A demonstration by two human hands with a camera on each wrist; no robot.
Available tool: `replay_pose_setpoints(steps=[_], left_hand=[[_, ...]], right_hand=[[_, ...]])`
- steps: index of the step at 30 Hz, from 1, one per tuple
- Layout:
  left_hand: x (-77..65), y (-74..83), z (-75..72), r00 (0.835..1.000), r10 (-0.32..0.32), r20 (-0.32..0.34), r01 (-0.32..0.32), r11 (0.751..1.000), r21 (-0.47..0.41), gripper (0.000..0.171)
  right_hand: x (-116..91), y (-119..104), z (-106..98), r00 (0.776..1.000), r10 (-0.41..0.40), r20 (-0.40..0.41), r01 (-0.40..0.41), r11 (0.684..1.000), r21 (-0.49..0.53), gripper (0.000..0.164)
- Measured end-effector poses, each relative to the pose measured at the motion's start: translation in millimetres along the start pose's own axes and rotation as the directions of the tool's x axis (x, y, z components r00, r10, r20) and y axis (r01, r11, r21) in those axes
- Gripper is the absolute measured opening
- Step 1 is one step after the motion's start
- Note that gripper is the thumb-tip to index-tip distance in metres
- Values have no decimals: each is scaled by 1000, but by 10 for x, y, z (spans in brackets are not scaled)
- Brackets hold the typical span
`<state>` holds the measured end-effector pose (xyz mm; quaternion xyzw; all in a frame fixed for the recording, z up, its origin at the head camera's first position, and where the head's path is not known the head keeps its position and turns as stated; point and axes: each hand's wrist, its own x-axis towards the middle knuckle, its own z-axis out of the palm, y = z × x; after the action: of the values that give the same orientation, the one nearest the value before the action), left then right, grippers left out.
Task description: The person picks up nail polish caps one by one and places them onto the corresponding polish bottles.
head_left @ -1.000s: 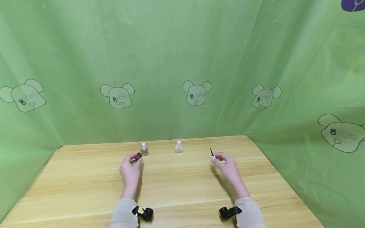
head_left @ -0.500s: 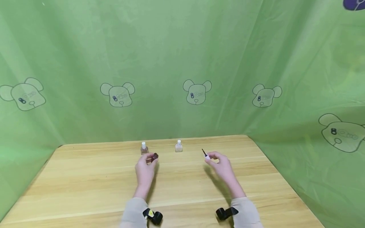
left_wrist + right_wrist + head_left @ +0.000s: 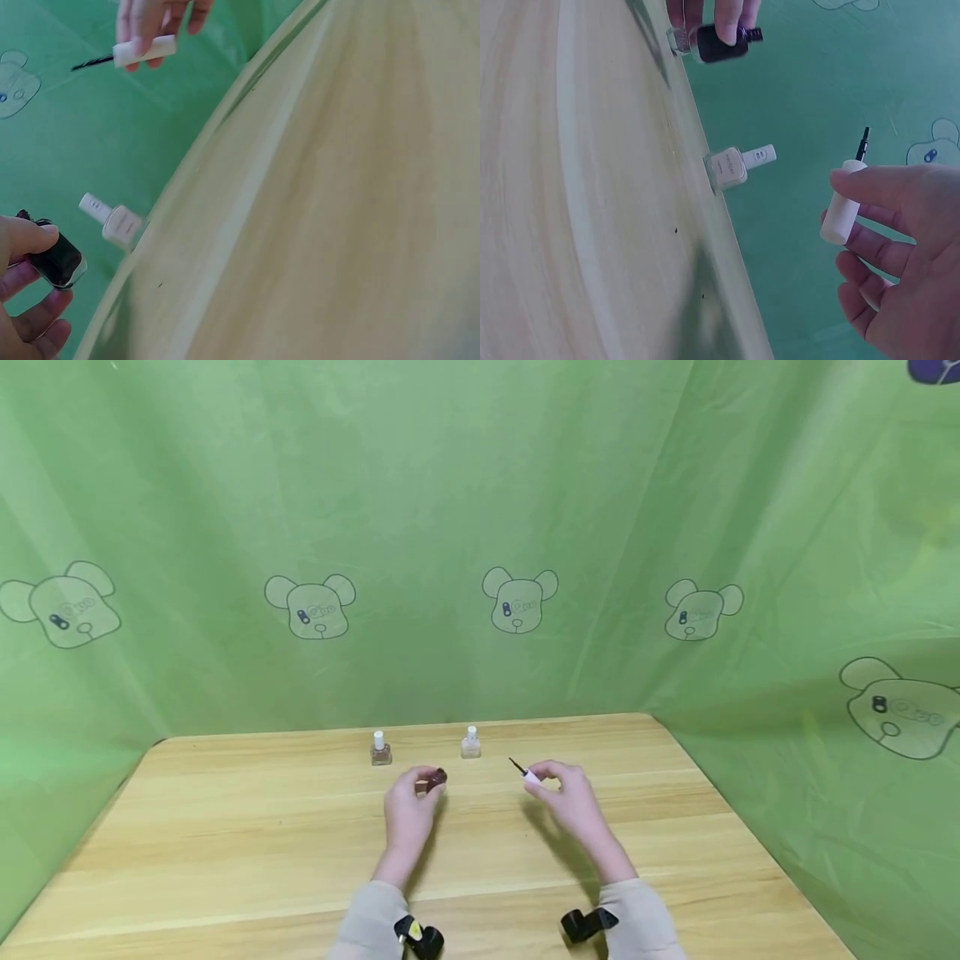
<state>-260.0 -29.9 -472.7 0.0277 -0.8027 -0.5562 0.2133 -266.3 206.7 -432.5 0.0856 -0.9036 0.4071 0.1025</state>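
Note:
My left hand (image 3: 409,810) pinches an uncapped bottle of dark red nail polish (image 3: 56,261) between thumb and fingers, above the table. Its bare neck shows in the right wrist view. In my right hand (image 3: 574,802) is the white nail polish cap (image 3: 843,206), pinched at its sides, with the dark brush (image 3: 863,144) sticking out toward the left hand. Bottle and brush are apart, a gap of table between them. Behind the hands stand two capped bottles: a brownish nail polish (image 3: 381,752) at left and a pale, nearly clear nail polish (image 3: 471,746) near the middle.
The wooden table (image 3: 225,843) ends at a back edge just behind the standing bottles. A green curtain (image 3: 420,527) with bear-head prints hangs behind and along the sides. A small black camera sits on each sleeve.
The left hand has moved right with the dark red bottle, away from the brownish one. My right hand has shifted slightly left, and its brush now tilts more toward the left.

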Motion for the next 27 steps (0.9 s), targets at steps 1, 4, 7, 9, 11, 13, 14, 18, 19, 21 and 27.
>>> replay_pose_setpoints(steps=[1, 4, 7, 9, 11, 13, 14, 18, 19, 21, 27], left_hand=[[-11, 8, 19, 1000, 5, 10, -5, 1000, 3, 25], [-46, 24, 68, 999, 29, 37, -29, 999, 13, 25], [-82, 50, 104, 997, 44, 64, -45, 999, 16, 25], [-103, 60, 125, 995, 55, 80, -56, 998, 12, 25], [-121, 71, 138, 993, 58, 102, -59, 998, 7, 25], [-137, 75, 150, 991, 67, 117, -68, 998, 11, 26], [-143, 76, 153, 990, 74, 124, -76, 997, 15, 26], [-162, 91, 166, 986, 65, 153, -69, 997, 21, 27], [-166, 95, 168, 985, 65, 159, -70, 997, 21, 28], [-171, 102, 173, 984, 56, 171, -59, 998, 17, 28], [-177, 113, 180, 977, 76, 202, -84, 996, 32, 27]], right_hand=[[-3, -8, 6, 1000, -12, -1, 12, 1000, -11, 22], [-18, -44, 21, 999, -33, 1, 33, 999, -43, 21], [-33, -77, 34, 999, -45, 5, 45, 997, -65, 22], [-41, -95, 41, 999, -47, 6, 47, 996, -73, 23], [-44, -109, 46, 999, -46, 6, 47, 996, -76, 25], [-46, -122, 46, 999, -44, 8, 44, 996, -76, 25], [-48, -129, 44, 999, -45, 8, 46, 996, -77, 24], [-53, -159, 37, 999, -51, 8, 52, 996, -79, 22], [-55, -162, 35, 998, -57, 7, 57, 995, -83, 21], [-59, -169, 33, 998, -70, 7, 70, 993, -93, 20], [-78, -185, 27, 992, -130, 3, 129, 982, -137, 18]])
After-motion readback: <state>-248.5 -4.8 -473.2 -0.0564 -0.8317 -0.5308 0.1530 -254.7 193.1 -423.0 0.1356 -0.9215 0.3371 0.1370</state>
